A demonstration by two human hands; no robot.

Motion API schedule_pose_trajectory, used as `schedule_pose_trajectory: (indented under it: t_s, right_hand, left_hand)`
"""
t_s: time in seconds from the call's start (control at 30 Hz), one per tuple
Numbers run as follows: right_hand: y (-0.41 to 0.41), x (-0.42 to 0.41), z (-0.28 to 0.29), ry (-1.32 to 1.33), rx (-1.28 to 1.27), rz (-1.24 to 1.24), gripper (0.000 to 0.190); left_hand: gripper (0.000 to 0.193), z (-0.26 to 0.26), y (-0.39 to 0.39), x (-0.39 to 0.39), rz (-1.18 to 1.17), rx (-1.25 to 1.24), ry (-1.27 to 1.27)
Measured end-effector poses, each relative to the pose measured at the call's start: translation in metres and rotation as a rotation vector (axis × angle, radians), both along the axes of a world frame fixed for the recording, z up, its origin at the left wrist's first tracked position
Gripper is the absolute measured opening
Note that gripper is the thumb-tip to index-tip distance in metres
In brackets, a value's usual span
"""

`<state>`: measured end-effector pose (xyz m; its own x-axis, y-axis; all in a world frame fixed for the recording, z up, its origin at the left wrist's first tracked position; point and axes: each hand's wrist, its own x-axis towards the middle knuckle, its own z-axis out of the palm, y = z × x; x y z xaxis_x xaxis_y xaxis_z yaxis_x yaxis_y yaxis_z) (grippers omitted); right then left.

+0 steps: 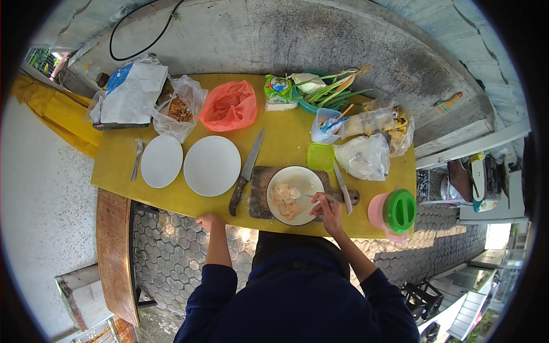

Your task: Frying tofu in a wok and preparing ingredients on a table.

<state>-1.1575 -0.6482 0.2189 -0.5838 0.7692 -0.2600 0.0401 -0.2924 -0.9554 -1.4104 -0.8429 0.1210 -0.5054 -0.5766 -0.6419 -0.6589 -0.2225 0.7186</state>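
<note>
My right hand holds the handle of a metal utensil, perhaps a spoon, whose far end is among pale pinkish pieces of raw meat in a white bowl. Beneath the bowl is a dark wooden cutting board. My left hand rests at the table's front edge, its fingers curled, and whether it grips the edge cannot be told. A large kitchen knife lies left of the board. Right of the bowl, a second knife with a pale handle lies partly across the board.
The yellow table bears two white plates, forks, a red plastic bag, green onions, a green lid, a filled clear bag and a pink pitcher. A concrete wall stands behind.
</note>
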Motion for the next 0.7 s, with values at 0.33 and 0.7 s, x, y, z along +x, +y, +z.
schedule_pose_trajectory:
  t_s: [0.33,0.7]
  right_hand:
    - [-0.003,0.013,0.02,-0.143,0.696,0.41,0.013]
    - [0.023,0.014,0.021,-0.167,0.543,0.29,0.014]
  left_hand:
    - [0.052,-0.009,-0.005,-0.004,-0.062,-0.201,-0.115]
    - [0.054,0.003,-0.001,-0.001,-0.02,-0.139,-0.117]
